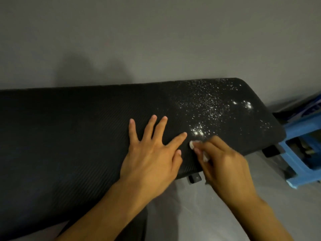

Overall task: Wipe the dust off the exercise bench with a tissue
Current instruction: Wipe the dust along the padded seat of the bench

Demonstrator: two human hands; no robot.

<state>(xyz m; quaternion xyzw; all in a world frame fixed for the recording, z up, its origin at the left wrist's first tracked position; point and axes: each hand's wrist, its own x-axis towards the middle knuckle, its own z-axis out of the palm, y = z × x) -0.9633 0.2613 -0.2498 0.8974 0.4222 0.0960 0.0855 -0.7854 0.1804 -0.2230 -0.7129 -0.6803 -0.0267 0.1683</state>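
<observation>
Our left hand (149, 153) lies spread flat on the exercise bench (69, 127), right hand (224, 159) pinching a small tissue (192, 144) wad at the near edge of the dust (208, 105); we risk flicking specks off the bench, the wad being tiny.

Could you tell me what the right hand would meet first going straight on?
Likely the left hand, flat on the black textured exercise bench; its index fingertip lies just beyond the white tissue.
</observation>
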